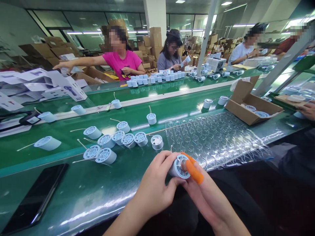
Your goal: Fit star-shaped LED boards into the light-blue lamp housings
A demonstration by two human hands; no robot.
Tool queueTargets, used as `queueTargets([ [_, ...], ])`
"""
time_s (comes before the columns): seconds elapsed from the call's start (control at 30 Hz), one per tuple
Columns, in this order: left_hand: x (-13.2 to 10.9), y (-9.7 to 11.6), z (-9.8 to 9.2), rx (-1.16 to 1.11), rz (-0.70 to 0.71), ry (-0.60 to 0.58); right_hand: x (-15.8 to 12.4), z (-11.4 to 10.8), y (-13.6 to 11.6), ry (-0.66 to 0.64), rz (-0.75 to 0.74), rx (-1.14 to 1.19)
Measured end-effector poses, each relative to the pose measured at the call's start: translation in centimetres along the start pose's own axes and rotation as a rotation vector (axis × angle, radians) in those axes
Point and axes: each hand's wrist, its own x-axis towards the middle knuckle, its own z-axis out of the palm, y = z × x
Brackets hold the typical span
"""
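Between my two hands I have a light-blue round fan housing (175, 168), its spoked face tilted up and to the right. My left hand (156, 185) grips it from the left, thumb below and fingers along the top. My right hand (205, 190) wears orange finger covers; its covered thumb presses at the middle of the spoked face, while other fingers pass behind the housing. A thin wire rises from the housing's top. Just beyond stands another blue housing (157, 142) with white fan blades inside. Several similar housings with wires, such as this one (105, 155), lie to the left.
A black phone (34, 196) lies at the left front. A clear plastic blister tray (211, 137) sits on the right, beside an open cardboard box (256, 108) with blue parts. Beyond the green conveyor belt (133, 113), several people work by rows of blue parts and white boxes (36, 83).
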Motion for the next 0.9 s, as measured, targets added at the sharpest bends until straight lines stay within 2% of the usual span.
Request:
queueTargets([
  [0.13,-0.4,0.1,-0.7,0.036,0.035,-0.052,0.1,-0.3,0.2,0.041,0.006,0.021],
  [0.23,-0.4,0.2,-1.4,-0.002,0.054,-0.081,0.0,-0.3,0.1,0.011,0.023,0.035],
  [0.47,-0.2,0.2,-2.2,-0.006,0.076,0.147,-0.5,0.2,0.3,-0.018,0.036,0.081],
  [0.57,-0.6,0.4,-2.7,0.129,0.170,0.180,-0.5,0.4,0.5,0.026,0.032,0.019],
  [0.7,-1.0,1.0,-3.7,0.458,0.346,0.256,-0.5,0.5,0.9,0.069,0.002,-0.098],
  [0.77,-1.0,1.0,-4.3,0.545,0.414,0.237,-0.3,0.5,1.2,0.081,-0.012,-0.166],
  [0.9,-0.9,0.6,-5.2,0.631,0.465,0.118,0.0,0.6,1.8,0.099,-0.010,-0.263],
])
